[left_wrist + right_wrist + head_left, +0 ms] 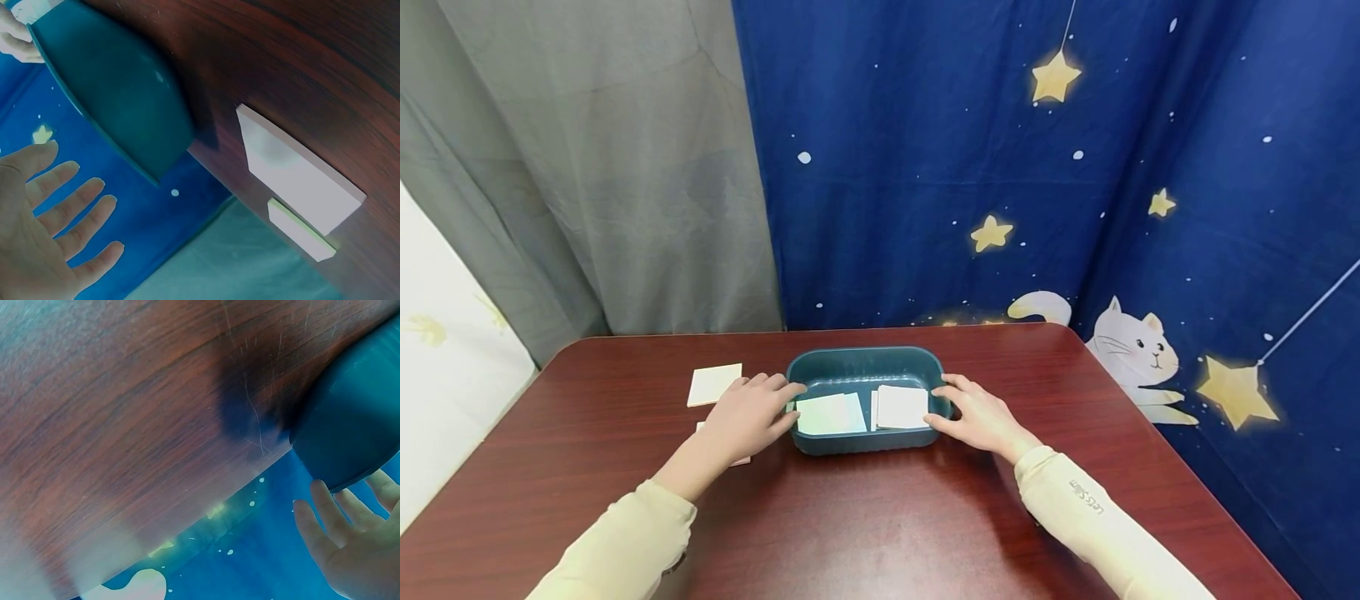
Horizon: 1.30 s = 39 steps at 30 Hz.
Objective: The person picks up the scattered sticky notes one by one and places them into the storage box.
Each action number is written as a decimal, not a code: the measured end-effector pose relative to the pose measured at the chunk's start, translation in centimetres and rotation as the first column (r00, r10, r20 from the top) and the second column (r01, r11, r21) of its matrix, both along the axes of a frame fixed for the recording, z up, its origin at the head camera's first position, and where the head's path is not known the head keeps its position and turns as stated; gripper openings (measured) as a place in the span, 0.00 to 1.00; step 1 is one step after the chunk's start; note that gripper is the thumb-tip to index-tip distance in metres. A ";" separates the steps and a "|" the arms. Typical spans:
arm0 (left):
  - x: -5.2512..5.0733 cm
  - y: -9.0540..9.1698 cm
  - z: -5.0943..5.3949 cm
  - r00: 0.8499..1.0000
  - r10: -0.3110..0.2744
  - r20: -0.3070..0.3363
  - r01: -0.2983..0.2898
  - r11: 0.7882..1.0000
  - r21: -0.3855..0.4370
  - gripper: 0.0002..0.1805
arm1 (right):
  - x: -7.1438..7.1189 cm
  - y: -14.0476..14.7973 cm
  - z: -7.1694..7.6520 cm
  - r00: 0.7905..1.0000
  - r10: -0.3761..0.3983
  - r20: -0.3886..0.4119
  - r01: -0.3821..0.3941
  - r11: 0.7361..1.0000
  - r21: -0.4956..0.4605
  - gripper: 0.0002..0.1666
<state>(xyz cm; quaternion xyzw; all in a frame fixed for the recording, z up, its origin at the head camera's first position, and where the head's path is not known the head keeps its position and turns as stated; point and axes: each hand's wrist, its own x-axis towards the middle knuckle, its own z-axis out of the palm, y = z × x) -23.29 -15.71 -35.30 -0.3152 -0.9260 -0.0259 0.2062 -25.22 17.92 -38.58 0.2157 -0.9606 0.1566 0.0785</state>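
A dark teal plastic bin (865, 442) with rounded ends sits on the table. In its left part lie pale green and light blue paper pads (831, 415); white paper pads (902, 407) lie in its right part. At the bin's left end is my left hand (754, 417), its fingers spread and relaxed; the left wrist view shows them apart from the bin (112, 94). My right hand (981, 415) is at the opposite end, its fingertips at the rim. Mostly straight fingers (325, 512) show in the right wrist view, beside the bin wall (356, 419).
A cream paper pad (715, 384) lies left of the bin. Nearer me, a pinkish pad (741, 461) is partly covered by my left hand. The reddish-brown table (865, 533) ends at grey (625, 167) and blue star-patterned curtains (910, 167).
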 end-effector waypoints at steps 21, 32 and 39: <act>0.8 -3.8 -0.2 0.991 0.110 0.075 -0.112 0.994 0.020 0.18 | -0.2 0.1 -0.3 1.000 0.003 -0.008 -0.003 1.000 -0.010 0.34; 0.8 -5.5 -1.5 0.989 0.137 0.064 -0.138 0.990 0.019 0.19 | -0.1 0.0 -0.3 1.000 0.003 -0.012 -0.003 1.000 -0.016 0.34; 0.7 -6.7 -2.5 0.984 0.161 0.073 -0.163 0.986 0.024 0.20 | -0.1 0.0 -0.3 1.000 -0.001 0.003 0.001 1.000 -0.017 0.33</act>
